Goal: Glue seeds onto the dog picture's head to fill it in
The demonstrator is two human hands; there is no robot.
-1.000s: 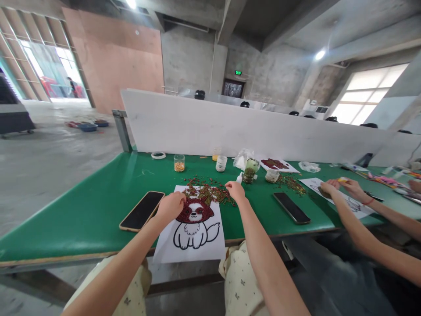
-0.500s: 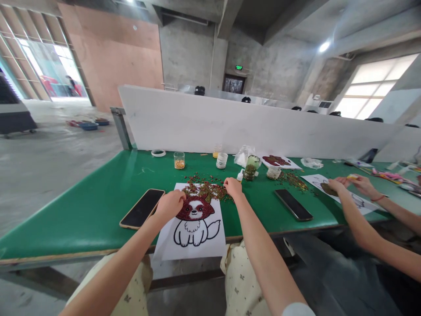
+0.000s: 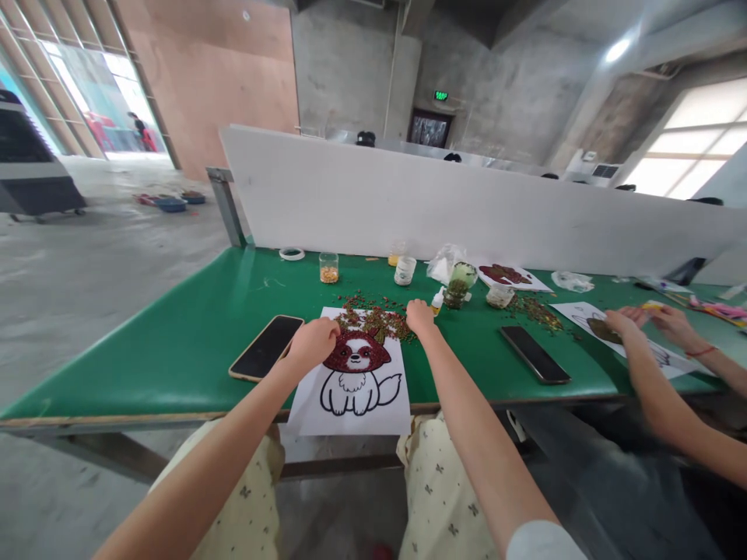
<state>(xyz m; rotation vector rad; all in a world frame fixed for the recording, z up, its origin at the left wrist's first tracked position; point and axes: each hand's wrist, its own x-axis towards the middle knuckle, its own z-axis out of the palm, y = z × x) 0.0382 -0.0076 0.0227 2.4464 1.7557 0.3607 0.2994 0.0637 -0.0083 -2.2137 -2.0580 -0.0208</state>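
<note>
A sheet of paper with a dog-like drawing (image 3: pixel 353 393) lies at the table's front edge, its head filled with dark red grains. Curled at the sheet's left edge, beside the drawn head, is my left hand (image 3: pixel 313 342). Its fingers are closed, and their tips are too small to show what they hold. My right hand (image 3: pixel 421 317) is closed in a pinch at the right end of the loose red and green grains (image 3: pixel 377 320). Whatever it pinches is hidden. Just beyond it stands a small white glue bottle (image 3: pixel 437 300).
Phones lie at left (image 3: pixel 267 348) and right (image 3: pixel 534 354). Behind the grains stand a cup of orange kernels (image 3: pixel 329 269), a white cup (image 3: pixel 405 271) and a jar of green grains (image 3: pixel 458 288). At right, a co-worker's hands (image 3: pixel 659 320) work over another drawing. A white partition (image 3: pixel 455 206) borders the table.
The whole view has shifted, so the table appears slightly higher and farther right. Both hands keep about the same places relative to the paper.
</note>
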